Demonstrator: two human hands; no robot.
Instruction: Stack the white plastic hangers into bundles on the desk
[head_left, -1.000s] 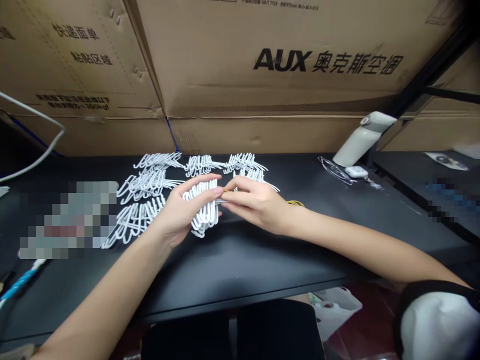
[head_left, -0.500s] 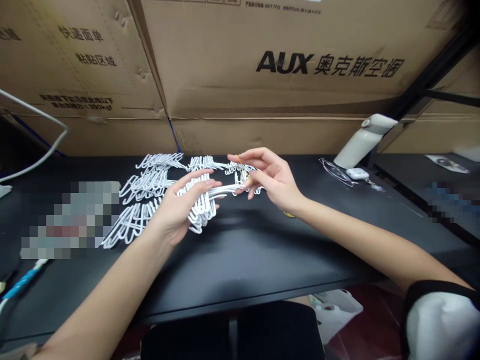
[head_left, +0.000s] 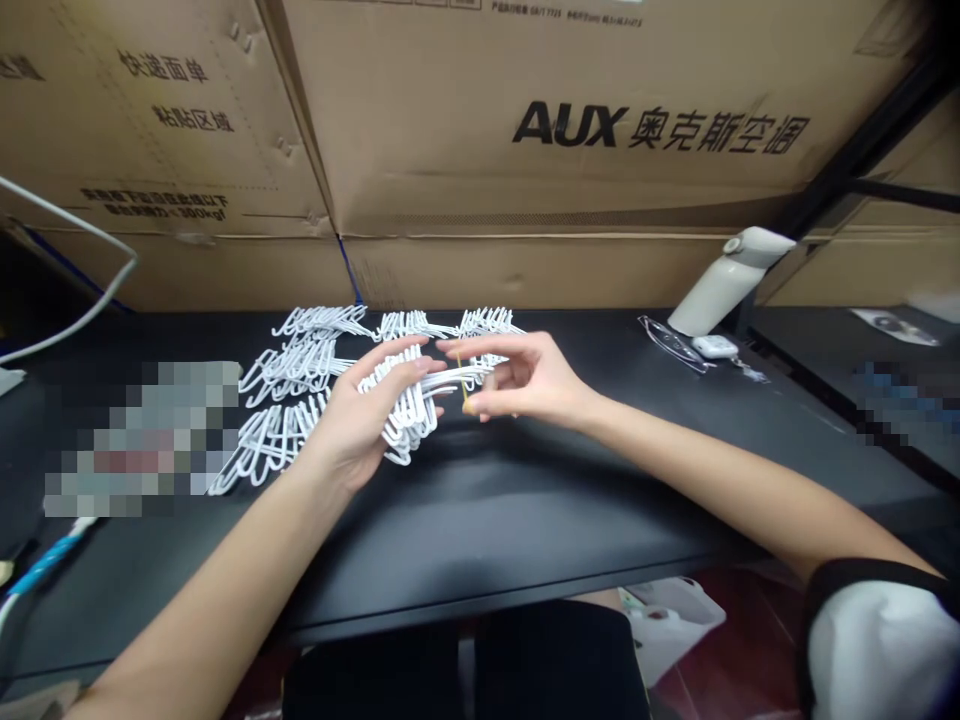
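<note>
My left hand point(head_left: 349, 420) is closed round a bundle of white wire hooks point(head_left: 409, 415), its thumb on top. The bent ends hang down below the fingers, and the straight stems point right. My right hand point(head_left: 551, 380) is at those stems, its fingers and thumb holding a yellow rubber band point(head_left: 463, 382) stretched upright across them. Whether the band passes all the way round the stems is hidden. Behind and left of my hands, more white hooks lie in bunches on the black table, including a near-left bunch point(head_left: 274, 435) and a back-right bunch point(head_left: 487, 321).
Large cardboard boxes point(head_left: 570, 200) stand along the back of the black table point(head_left: 525, 520). At the right are a pale bottle point(head_left: 720, 285), glasses point(head_left: 675, 345) and a small white case point(head_left: 715, 347). A blurred-out object point(head_left: 142, 440) lies left, near a white cable point(head_left: 97, 235).
My right hand has moved slightly down and turned, with its fingers spread above and below the stems. The rubber band is now stretched across them. My left hand stays nearly in place.
</note>
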